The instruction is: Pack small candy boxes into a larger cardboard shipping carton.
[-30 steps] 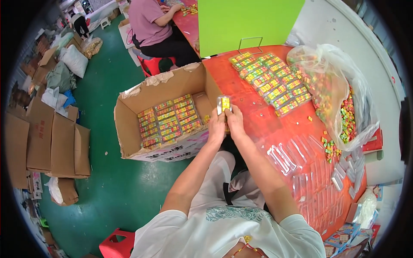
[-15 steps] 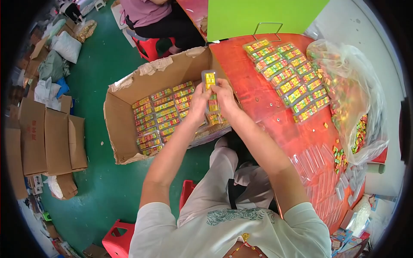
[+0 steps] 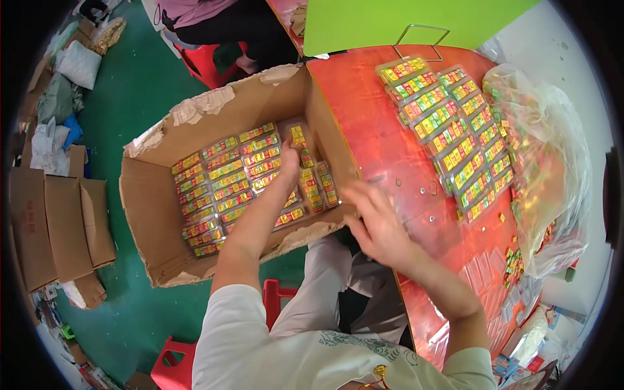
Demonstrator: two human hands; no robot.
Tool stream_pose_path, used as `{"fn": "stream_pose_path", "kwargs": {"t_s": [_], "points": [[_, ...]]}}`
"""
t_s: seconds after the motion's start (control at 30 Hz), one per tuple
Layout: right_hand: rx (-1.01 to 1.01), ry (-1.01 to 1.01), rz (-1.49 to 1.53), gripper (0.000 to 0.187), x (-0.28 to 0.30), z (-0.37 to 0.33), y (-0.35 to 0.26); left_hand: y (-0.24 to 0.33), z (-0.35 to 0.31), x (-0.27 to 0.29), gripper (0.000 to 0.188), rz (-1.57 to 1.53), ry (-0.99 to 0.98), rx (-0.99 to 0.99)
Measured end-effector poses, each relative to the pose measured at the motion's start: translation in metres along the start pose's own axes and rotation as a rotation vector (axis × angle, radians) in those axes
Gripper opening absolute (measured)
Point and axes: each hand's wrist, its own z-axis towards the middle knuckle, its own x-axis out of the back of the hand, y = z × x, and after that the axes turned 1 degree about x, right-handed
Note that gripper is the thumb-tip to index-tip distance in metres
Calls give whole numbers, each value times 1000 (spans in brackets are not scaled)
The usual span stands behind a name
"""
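Note:
My left hand (image 3: pixel 290 165) reaches into the cardboard box (image 3: pixel 149 227), its fingers closed on the lower part of a clear plastic case (image 3: pixel 298 135) of small yellow, red and green blocks. That case sits along the box's right side, above two similar upright cases, one of them a filled case (image 3: pixel 312 188). Rows of further filled cases (image 3: pixel 229 184) cover the box bottom to the left. Over the table's left edge hovers my right hand (image 3: pixel 377 221), thumb and fingers apart, holding nothing. Part of the left fingers is hidden behind the hand.
Stacked filled cases (image 3: pixel 455 140) stand on the red table (image 3: pixel 390 143), beside a big clear bag (image 3: pixel 539 162) of small blocks. Empty clear cases (image 3: pixel 484 276) lie nearer me. A green panel (image 3: pixel 416 23) rises behind. Red stools (image 3: pixel 174 364) and a seated person (image 3: pixel 227 32) are nearby.
Both hands held the case above the box's right side. The left hand has lowered it into the box; the right hand has let go and moved right to the table edge.

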Motion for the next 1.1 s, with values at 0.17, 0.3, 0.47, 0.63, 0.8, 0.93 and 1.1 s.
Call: {"fn": "stream_pose_path", "kwargs": {"t_s": [0.17, 0.3, 0.47, 0.63, 0.8, 0.93, 1.1], "points": [[-7, -48, -123, 46, 3, -15, 17, -55, 31, -48, 32, 203, 234, 9], [35, -48, -23, 49, -5, -2, 8, -82, 78, 8, 33, 284, 294, 13], [-16, -70, -88, 50, 3, -9, 22, -81, 62, -51, 39, 311, 175, 96], [32, -59, -59, 49, -3, 1, 9, -118, 93, 2, 36, 881, 237, -346], [-9, -61, -110, 48, 0, -10, 23, -138, 91, -43, 30, 306, 211, 24], [17, -62, -108, 47, 0, -6, 15, -117, 87, -14, 29, 715, 31, -130], [9, -66, -111, 46, -2, -6, 16, -92, 59, -37, 22, 1617, -133, -280]]}}
